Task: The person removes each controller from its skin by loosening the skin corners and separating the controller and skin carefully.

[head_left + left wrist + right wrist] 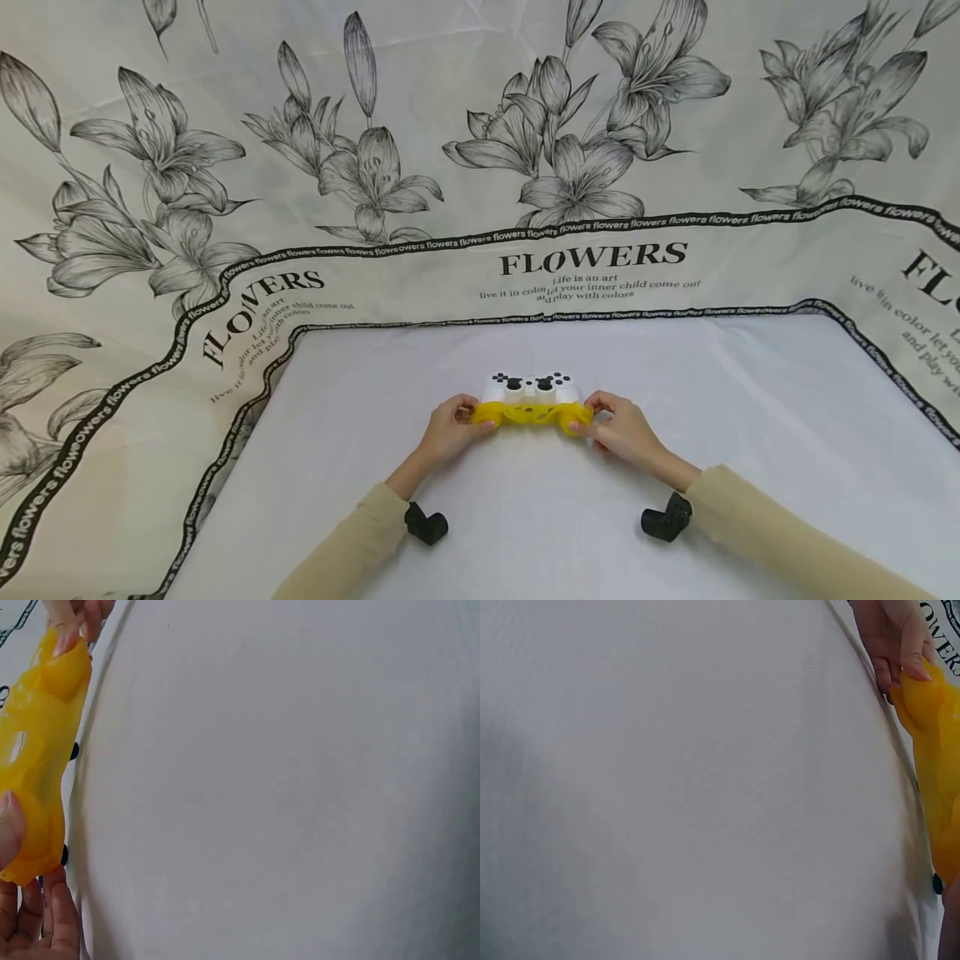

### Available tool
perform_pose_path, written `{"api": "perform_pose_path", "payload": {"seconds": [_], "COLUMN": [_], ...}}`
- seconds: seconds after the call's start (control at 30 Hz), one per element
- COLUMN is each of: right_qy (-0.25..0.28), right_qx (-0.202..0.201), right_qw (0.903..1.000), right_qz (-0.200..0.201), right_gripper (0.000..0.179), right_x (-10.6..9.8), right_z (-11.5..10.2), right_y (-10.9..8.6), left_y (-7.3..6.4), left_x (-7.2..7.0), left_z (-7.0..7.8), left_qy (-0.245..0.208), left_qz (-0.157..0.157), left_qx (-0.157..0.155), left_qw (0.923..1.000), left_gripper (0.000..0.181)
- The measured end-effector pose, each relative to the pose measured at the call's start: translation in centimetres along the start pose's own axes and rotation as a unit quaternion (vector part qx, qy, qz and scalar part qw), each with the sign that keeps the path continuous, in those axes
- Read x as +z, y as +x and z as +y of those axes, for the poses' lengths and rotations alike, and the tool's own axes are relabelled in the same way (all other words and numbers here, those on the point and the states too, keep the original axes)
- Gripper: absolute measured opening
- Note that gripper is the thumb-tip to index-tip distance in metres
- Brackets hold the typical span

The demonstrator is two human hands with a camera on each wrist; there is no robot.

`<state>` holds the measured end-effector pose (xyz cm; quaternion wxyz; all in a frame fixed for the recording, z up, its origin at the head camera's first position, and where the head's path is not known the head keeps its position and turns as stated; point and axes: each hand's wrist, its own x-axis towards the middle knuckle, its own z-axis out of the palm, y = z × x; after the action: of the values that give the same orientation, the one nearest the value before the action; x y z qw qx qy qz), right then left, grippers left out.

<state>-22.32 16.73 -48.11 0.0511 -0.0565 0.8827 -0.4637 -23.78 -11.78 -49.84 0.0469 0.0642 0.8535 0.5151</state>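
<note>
A white game controller (530, 392) with black sticks and buttons faces up, its lower part behind or inside a soft yellow controller cover (528, 413). The left hand (450, 427) pinches the cover's left end, thumb on the near side and fingers behind. At the right end, the right hand (628, 430) grips it the same way. In the left wrist view the yellow cover (49, 750) stretches between both hands, with a slot in its face. The right wrist view catches only part of the cover (937, 765), and the white controller is hidden there.
A white cloth-covered table (540, 517) lies under the hands. Behind and beside it hangs a floral-print cloth (420, 283) with black borders and lettering. Black wrist-worn devices sit below each forearm, one at the left (426, 523) and one at the right (666, 518).
</note>
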Motion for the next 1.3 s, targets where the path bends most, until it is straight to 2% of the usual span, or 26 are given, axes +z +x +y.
{"api": "perform_pose_path", "payload": {"seconds": [0.13,0.23,0.43,0.6,0.77,1.1,1.3], "right_qy": [0.009,0.014,0.037,0.067,0.065,0.050,0.035], "right_qx": [0.006,0.016,0.028,0.029,0.038,0.049,0.030], "right_qw": [0.9999,0.9998,0.9988,0.9973,0.9971,0.9975,0.9989], "right_qz": [-0.002,-0.005,-0.014,-0.006,-0.009,0.008,0.003], "right_gripper": [0.034,0.034,0.033,0.031,0.031,0.031,0.031], "right_x": [-0.2,-0.2,-0.2,-0.7,-0.8,-0.8,-0.5], "right_z": [-0.2,-0.3,-0.3,-0.4,-0.4,-0.9,-0.5], "right_y": [0.5,0.7,0.5,0.7,0.8,0.2,-0.1], "left_y": [-0.2,-0.4,-0.3,0.2,0.2,-0.4,-0.9], "left_x": [0.0,0.0,0.1,0.0,-0.1,0.3,0.3], "left_z": [0.4,0.5,0.2,0.3,0.7,1.0,0.6], "left_qy": [-0.013,-0.037,-0.065,-0.077,-0.061,-0.032,-0.004], "left_qz": [0.031,0.042,0.031,0.027,0.025,0.045,0.038], "left_qx": [-0.003,-0.001,0.017,0.038,0.038,0.077,0.089], "left_qw": [0.9994,0.9984,0.9973,0.9959,0.9971,0.9955,0.9953], "left_gripper": [0.037,0.038,0.037,0.034,0.031,0.029,0.028]}}
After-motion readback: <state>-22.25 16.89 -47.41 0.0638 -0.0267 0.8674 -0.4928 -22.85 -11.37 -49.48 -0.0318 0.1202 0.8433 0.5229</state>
